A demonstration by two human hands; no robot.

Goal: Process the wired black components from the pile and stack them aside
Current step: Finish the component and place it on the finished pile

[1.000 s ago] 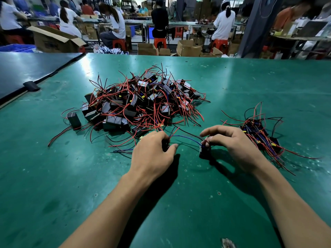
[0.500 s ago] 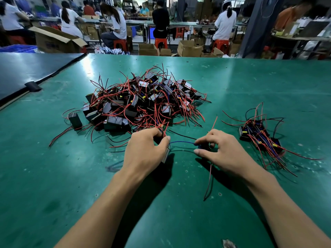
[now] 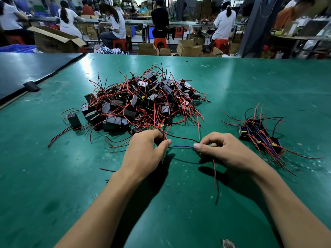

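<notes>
A black component (image 3: 158,141) sits mostly hidden in the left hand (image 3: 145,151), whose fingers and thumb curl round it at the near edge of the pile (image 3: 141,102) on the green table (image 3: 53,176). Its blue wire (image 3: 180,146) runs straight across to the right hand (image 3: 223,151) — pinched there between thumb and forefinger — and a red wire (image 3: 215,174) trails toward the person from under that hand. Well to the right lies the smaller stack (image 3: 258,135), its wires splayed. A lone black block (image 3: 73,119) stands just left of the pile.
</notes>
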